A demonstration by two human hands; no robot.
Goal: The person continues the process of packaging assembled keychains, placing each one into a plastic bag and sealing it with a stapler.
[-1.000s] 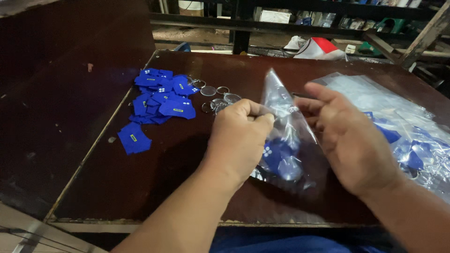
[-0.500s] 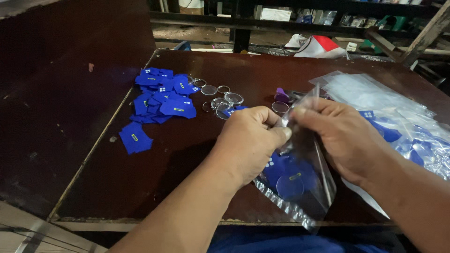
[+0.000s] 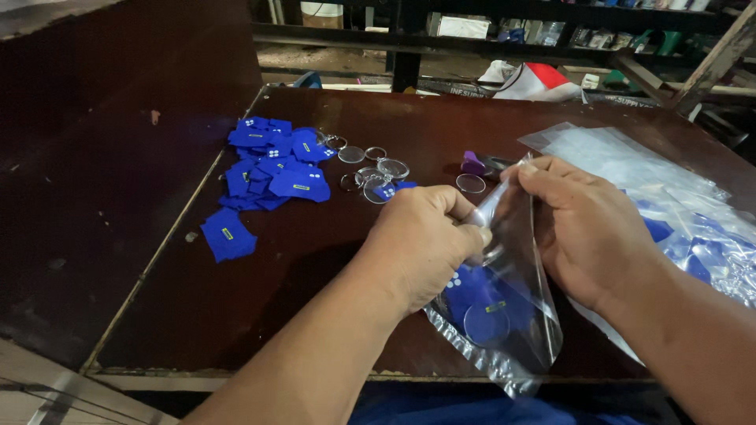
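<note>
Left hand (image 3: 429,240) and right hand (image 3: 583,228) both pinching the clear bag (image 3: 504,315) of blue pieces, now lower, nearer the table's (image 3: 236,315) front edge than before.

Both hands, left (image 3: 429,240) and right (image 3: 587,228), at the mouth of a clear plastic bag (image 3: 512,315) with blue pieces.

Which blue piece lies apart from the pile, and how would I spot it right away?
Start at the dark brown table and find the heap of blue pieces near its left edge. Just below that heap, toward the table's near corner, lies the lone blue piece. Unlike the overlapping ones, it touches nothing, with bare wood all around it.
</note>
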